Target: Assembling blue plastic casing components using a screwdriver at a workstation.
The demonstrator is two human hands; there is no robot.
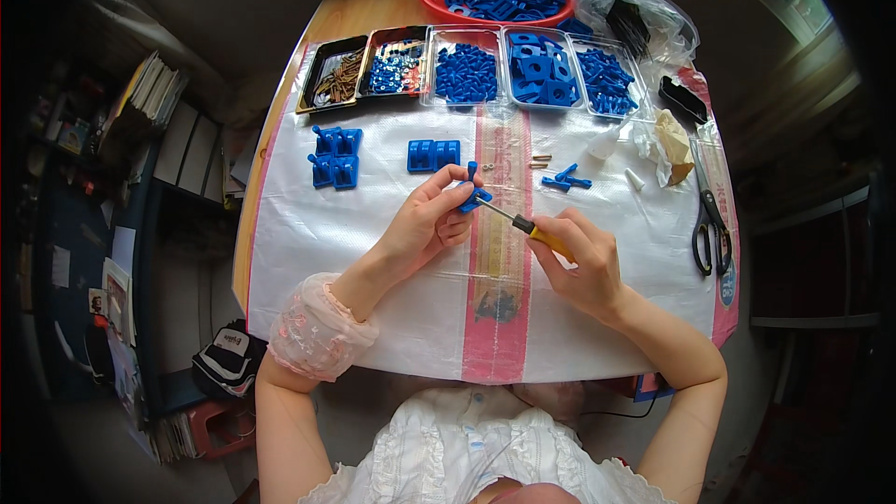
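Note:
A small blue plastic part (478,199) with an upright lever is pinched in my left hand (431,215), over the middle of the table. My right hand (583,261) is wrapped round a screwdriver (553,240) with a yellow and black handle. Its metal tip meets the blue part. Just beyond my left hand sit joined blue brackets (434,156). Blue pieces with levers (336,158) stand in a group farther left. Two tiny nuts (488,167), brass-coloured screws (539,161) and loose blue levers (567,179) lie beyond my hands.
Trays line the far side: screws (342,77), metal bits (397,67), small blue pieces (465,73), square blue plates (543,70) and blue levers (609,79). Behind is a red basin (427,2) of blue parts. Black scissors (711,233), crumpled paper (674,138) and a white nozzle (635,179) lie right.

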